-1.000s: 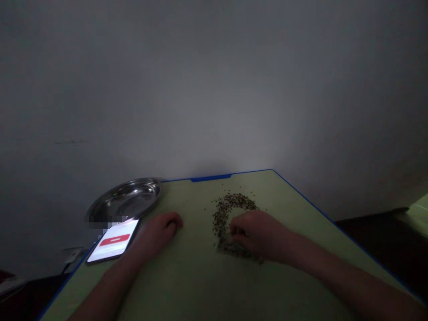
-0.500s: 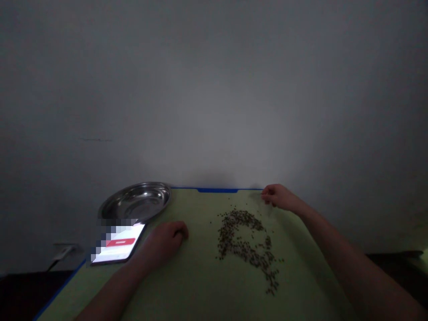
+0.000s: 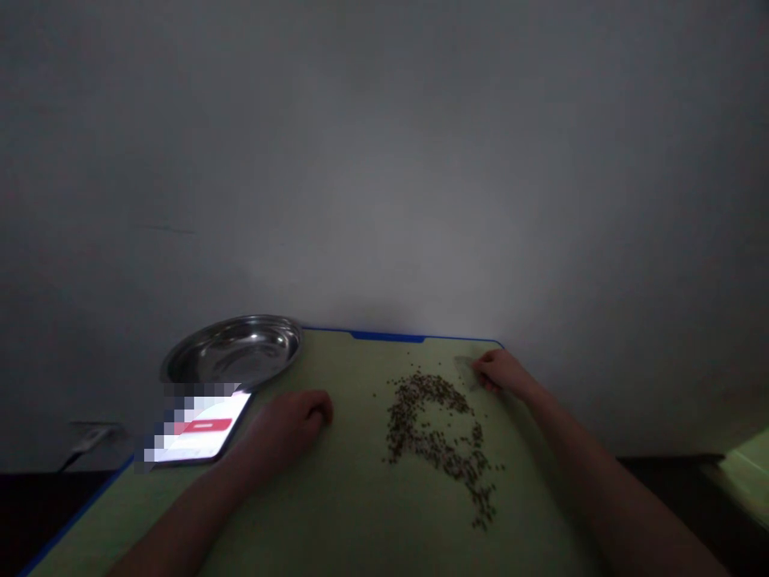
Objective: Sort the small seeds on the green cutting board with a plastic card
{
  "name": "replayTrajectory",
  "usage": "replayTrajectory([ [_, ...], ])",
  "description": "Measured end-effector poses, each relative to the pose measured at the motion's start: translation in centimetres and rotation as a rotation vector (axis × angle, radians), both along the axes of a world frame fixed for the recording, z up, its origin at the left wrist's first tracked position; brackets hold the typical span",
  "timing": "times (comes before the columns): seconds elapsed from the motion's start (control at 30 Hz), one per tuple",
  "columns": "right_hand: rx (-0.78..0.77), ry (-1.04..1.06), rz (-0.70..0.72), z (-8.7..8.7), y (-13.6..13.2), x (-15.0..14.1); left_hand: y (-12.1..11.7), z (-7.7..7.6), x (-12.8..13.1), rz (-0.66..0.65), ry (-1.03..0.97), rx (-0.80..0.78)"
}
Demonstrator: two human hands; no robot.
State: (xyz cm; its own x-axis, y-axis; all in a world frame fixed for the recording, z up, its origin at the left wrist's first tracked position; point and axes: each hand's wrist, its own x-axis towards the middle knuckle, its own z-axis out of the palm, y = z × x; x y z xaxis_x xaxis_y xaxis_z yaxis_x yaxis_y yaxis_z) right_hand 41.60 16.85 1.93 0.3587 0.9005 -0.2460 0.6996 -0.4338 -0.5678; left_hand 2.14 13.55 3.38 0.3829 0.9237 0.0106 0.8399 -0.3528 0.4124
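Observation:
At the far right of the table, my right hand (image 3: 496, 371) is closed with its fingertips pinching a thin see-through piece of plastic (image 3: 465, 369), which looks like a small clear bag. The plastic lies close to the tabletop, and its full outline is faint. Many small brown seeds or grains (image 3: 441, 455) are spread in a loose ring with a tail toward me, left of and nearer than that hand. My left hand (image 3: 300, 413) rests on the table left of the grains, its fingers curled in and nothing visible in them.
A shiny oval metal basin (image 3: 240, 353) stands at the back left. In front of it lies a lit phone or tablet (image 3: 207, 433), partly pixelated, beside my left wrist. The pale green table (image 3: 360, 513) has a blue edge and meets a grey wall (image 3: 384, 200).
My right hand has moved from over the grains to the table's far right with the clear plastic, then lowered it slightly. The grains now show a tail toward me. My left hand stays put.

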Motion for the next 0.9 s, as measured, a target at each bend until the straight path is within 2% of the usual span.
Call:
replayTrajectory([
  [0.17,-0.005,-0.012,0.030,-0.4,2.1,-1.6,-0.1,0.1,0.1,-0.002,0.003,0.006],
  [0.37,0.003,-0.045,0.094,0.5,4.1,-4.1,0.0,-0.3,-0.1,-0.017,-0.028,0.010],
  [0.63,0.014,-0.108,0.211,1.0,5.8,-7.4,-0.3,0.1,0.0,-0.003,-0.018,-0.009],
  [0.9,0.020,-0.146,0.312,0.9,7.7,-10.0,-0.2,-0.2,0.1,0.014,-0.005,-0.002],
])
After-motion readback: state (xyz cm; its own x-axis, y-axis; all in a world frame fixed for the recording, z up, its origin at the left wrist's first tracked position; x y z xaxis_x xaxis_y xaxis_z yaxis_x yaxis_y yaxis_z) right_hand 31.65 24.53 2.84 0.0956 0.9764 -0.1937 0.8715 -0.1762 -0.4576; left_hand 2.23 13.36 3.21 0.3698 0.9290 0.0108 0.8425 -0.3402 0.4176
